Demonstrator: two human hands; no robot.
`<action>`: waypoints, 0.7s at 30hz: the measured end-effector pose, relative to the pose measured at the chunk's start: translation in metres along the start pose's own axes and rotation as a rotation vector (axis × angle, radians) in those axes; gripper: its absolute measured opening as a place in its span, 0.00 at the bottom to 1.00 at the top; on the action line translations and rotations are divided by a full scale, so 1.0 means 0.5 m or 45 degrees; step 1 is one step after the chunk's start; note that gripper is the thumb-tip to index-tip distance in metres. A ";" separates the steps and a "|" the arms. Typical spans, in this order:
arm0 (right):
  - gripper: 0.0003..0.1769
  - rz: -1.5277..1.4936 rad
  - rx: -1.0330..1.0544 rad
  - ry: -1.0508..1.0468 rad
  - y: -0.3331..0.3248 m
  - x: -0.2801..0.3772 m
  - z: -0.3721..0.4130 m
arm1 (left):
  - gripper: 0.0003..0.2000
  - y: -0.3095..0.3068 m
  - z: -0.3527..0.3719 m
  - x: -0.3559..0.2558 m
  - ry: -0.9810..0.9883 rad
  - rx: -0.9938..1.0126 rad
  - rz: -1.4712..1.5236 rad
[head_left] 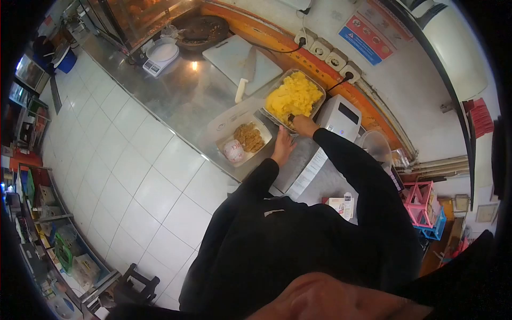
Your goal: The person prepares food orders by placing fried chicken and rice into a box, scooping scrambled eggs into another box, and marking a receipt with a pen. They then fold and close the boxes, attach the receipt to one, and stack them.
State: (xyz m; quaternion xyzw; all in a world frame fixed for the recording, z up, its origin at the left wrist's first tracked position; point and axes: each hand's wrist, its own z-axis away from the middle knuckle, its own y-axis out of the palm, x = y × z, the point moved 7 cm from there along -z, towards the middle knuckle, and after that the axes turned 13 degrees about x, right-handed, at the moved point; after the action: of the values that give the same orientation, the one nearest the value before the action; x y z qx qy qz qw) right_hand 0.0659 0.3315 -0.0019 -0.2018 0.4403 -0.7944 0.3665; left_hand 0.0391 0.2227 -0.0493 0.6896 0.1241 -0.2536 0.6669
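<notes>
A clear tub (321,102) holds a heap of clumpy yellow food (295,96), which looks like rice. My right hand (305,126) is closed at the tub's near edge, around a small dark utensil whose kind I cannot make out; its end is down by the yellow food. My left hand (284,145) has its fingers stretched out, close to the tub's near corner and the right side of an open paper food box (217,128). In that box lie brown fried food (249,137) and a round white wrapped bundle with red print (233,151).
A white cutting board (224,56) with a knife (246,74) lies behind the box. Further left are a kitchen scale (161,56) and a dark stone mortar (202,33). A white printer-like machine (340,118) with a long paper strip (308,175) stands on the right.
</notes>
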 end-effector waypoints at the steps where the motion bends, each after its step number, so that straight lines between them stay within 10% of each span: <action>1: 0.12 -0.001 0.039 -0.021 0.003 0.001 0.001 | 0.50 -0.004 -0.002 0.004 -0.009 0.032 -0.013; 13: 0.15 -0.490 0.056 -0.400 0.005 -0.051 0.011 | 0.54 -0.005 0.007 0.002 -0.079 -0.080 -0.146; 19: 0.16 -1.469 0.023 -0.376 0.034 -0.077 0.007 | 0.54 -0.004 0.010 0.008 -0.086 -0.140 -0.204; 21: 0.16 -1.121 0.076 -0.476 0.023 -0.089 -0.004 | 0.54 -0.005 0.008 0.008 -0.093 -0.147 -0.206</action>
State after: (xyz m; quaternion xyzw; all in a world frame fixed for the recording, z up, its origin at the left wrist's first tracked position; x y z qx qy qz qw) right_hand 0.0980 0.3625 -0.0126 -0.4978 0.2165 -0.8366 0.0736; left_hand 0.0401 0.2182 -0.0535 0.6281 0.1694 -0.3239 0.6869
